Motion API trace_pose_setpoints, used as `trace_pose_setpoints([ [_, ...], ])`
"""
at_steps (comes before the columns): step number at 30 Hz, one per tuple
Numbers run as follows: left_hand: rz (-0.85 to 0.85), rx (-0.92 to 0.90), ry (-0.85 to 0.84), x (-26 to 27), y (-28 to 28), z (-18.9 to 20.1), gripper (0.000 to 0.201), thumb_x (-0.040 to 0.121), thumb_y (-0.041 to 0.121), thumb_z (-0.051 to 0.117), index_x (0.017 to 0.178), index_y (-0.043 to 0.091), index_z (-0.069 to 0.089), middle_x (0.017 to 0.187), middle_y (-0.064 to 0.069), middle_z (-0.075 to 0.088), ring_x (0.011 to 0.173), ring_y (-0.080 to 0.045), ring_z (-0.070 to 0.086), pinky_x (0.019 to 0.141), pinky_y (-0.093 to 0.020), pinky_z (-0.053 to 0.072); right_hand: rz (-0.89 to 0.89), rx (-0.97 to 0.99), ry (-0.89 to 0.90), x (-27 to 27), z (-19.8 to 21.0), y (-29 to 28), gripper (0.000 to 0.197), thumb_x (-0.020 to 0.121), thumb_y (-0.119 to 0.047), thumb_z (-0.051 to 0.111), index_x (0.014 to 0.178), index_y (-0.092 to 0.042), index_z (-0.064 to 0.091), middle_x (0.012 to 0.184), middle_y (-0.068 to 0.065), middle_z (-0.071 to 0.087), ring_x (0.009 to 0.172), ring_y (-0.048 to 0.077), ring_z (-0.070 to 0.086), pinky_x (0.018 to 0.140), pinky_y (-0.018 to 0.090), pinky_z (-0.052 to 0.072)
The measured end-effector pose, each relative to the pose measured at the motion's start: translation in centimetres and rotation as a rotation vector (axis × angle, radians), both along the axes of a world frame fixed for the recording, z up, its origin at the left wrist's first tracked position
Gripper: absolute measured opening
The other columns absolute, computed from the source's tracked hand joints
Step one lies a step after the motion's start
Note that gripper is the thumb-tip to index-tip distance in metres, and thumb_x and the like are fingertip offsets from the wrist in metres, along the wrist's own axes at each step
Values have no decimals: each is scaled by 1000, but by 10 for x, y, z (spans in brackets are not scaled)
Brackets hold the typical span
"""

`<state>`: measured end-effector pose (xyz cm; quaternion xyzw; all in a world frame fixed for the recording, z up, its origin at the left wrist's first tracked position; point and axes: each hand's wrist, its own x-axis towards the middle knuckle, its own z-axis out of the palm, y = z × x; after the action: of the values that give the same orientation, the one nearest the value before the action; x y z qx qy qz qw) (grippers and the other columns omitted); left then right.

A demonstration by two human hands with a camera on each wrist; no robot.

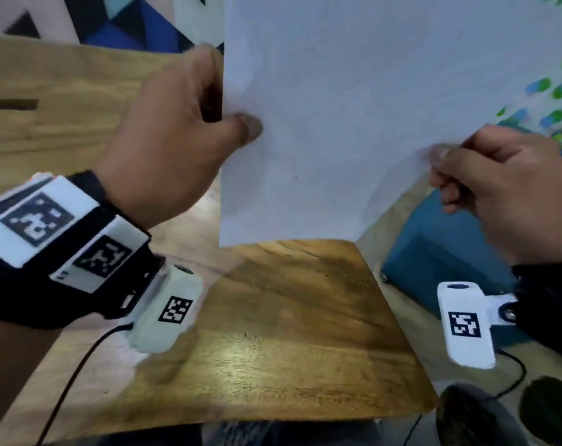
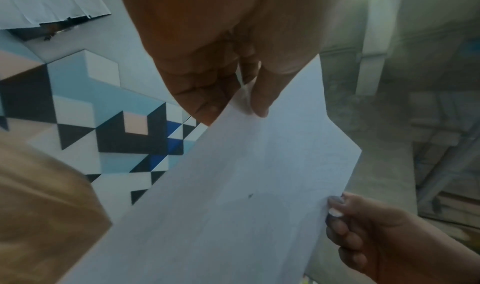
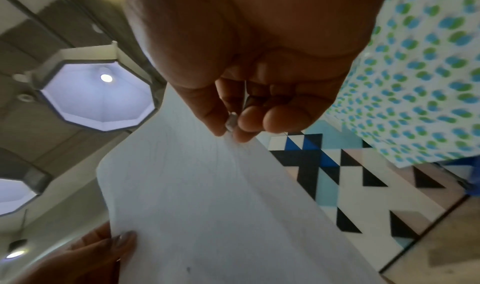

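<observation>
A white sheet of paper (image 1: 353, 107) fills the upper centre of the head view, pinched at its left edge by the left hand (image 1: 176, 123) and at its right by the right hand (image 1: 504, 188), hiding the wooden table (image 1: 289, 333) beyond, a blue box (image 1: 434, 252) beside the table at right

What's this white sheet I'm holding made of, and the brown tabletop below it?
The white sheet: thin matte paper, apparently; it wrinkles where the left hand and right hand pinch it. The brown tabletop: wood or wood-look laminate, semi-gloss; grain streaks and a glare patch show.
</observation>
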<state>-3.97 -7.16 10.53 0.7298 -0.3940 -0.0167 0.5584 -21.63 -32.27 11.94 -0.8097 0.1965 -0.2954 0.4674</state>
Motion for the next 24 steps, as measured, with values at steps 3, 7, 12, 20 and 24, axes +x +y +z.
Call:
trace_pose_setpoints([
  [3, -17, -68, -9, 2, 5, 4, 58, 84, 36, 67, 126, -2, 55, 121, -19, 68, 107, -39, 68, 81, -61, 58, -17, -44, -51, -10, 4, 1, 19, 82, -32, 66, 70, -18, 68, 62, 3, 64, 50, 16, 51, 47, 26, 46],
  [7, -22, 40, 95, -4, 4, -20, 45, 79, 36, 66, 118, 14, 63, 111, -6, 73, 98, -29, 73, 75, -55, 60, -9, -67, 124, -11, -20, 2, 24, 89, -20, 67, 70, -6, 65, 63, 6, 65, 51, 14, 51, 46, 28, 45],
  [12, -17, 129, 257, -4, 8, -42, 36, 80, 30, 70, 114, 17, 66, 106, -9, 75, 93, -27, 75, 73, -49, 63, -49, -39, 221, -1, -25, 1, 29, 92, -18, 67, 65, -8, 62, 57, 1, 61, 48, 12, 46, 42, 23, 41],
  [20, 45, 124, 440, -4, 19, -50, 33, 88, 1, 73, 109, 19, 56, 75, -10, 70, 67, -26, 70, 67, -51, 63, -2, 82, 498, 11, -15, -5, 26, 90, -14, 63, 66, -10, 53, 53, 1, 46, 48, 17, 31, 46, 26, 26],
  [24, 71, 364, 429, -12, 25, -74, 41, 87, 11, 76, 117, 26, 52, 93, 0, 69, 80, -24, 72, 74, -49, 62, -6, 103, 747, 14, -53, -12, 27, 90, -16, 61, 66, -13, 49, 54, 0, 44, 45, 12, 30, 39, 22, 26],
])
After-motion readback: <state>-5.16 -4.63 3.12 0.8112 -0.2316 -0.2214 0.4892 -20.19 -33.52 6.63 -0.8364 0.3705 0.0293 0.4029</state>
